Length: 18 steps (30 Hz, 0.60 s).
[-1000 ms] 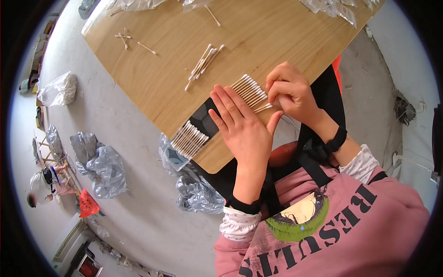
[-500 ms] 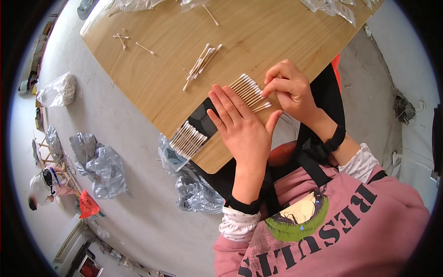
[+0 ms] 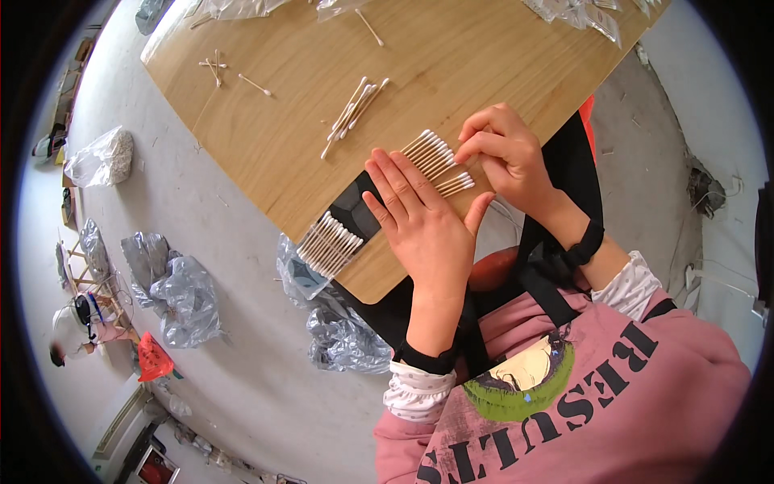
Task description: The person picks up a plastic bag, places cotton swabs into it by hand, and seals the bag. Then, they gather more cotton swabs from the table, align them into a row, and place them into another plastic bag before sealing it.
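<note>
A row of cotton swabs point(image 3: 435, 155) with white tips lies side by side across a dark hexagon-patterned card or pouch point(image 3: 352, 206) on the table. My left hand point(image 3: 415, 202) rests flat on the middle of the row, fingers stretched and thumb apart, hiding part of it. The swabs' other tips point(image 3: 330, 244) show beyond its far-left side. My right hand point(image 3: 504, 153) is closed in a pinch at the white tip of one swab at the row's right end. A few swabs point(image 3: 458, 184) sit a little apart from the rest, nearer to me.
On the wooden table point(image 3: 274, 153) lie a loose bunch of swabs point(image 3: 355, 109), a single swab point(image 3: 255, 85) and a small crossed group point(image 3: 214, 66). Clear plastic bags point(image 3: 576, 18) are at the far edge. Grey plastic bags point(image 3: 189, 298) lie on the floor at left.
My right fingertips have shifted slightly up along the row of tips. The set-apart group near me now has more swabs in it. My left hand stays in place.
</note>
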{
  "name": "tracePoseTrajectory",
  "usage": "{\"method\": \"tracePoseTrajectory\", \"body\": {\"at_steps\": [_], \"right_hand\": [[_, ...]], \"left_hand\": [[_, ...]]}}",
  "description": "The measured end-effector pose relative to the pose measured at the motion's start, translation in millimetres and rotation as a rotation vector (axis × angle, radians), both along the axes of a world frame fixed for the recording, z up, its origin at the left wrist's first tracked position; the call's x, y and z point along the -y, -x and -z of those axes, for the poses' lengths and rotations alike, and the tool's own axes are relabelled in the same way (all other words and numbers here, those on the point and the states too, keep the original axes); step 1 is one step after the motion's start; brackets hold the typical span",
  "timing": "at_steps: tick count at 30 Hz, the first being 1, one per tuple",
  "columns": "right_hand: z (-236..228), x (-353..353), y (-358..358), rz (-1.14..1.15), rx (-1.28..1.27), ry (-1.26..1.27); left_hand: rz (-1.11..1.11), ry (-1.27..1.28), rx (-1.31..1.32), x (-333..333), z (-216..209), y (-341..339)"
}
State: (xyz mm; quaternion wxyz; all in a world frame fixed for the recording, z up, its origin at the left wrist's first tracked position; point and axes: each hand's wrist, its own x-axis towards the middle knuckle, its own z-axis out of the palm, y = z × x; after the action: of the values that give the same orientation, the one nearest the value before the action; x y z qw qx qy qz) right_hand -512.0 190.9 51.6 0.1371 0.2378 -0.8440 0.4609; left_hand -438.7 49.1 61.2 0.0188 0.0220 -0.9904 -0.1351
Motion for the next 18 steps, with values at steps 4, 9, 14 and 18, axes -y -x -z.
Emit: {"method": "tracePoseTrajectory", "body": {"at_steps": [4,9,14,18], "right_hand": [[0.8,1.1,0.1,0.005,-0.012,-0.016],[0.8,-2.0,-0.6,-0.037,0.016,-0.035],[2.1,2.2,1.1,0.026,0.006,-0.018],[3.4,3.8,1.1,0.032,0.001,-0.039]], "left_hand": [[0.0,0.001,-0.002,0.1,0.1,0.1],[-0.002,-0.001,0.003,0.0,-0.2,-0.2],[-0.002,-0.004,0.004,0.2,0.1,0.3],[0.0,-0.003,0.002,0.4,0.9,0.8]]}}
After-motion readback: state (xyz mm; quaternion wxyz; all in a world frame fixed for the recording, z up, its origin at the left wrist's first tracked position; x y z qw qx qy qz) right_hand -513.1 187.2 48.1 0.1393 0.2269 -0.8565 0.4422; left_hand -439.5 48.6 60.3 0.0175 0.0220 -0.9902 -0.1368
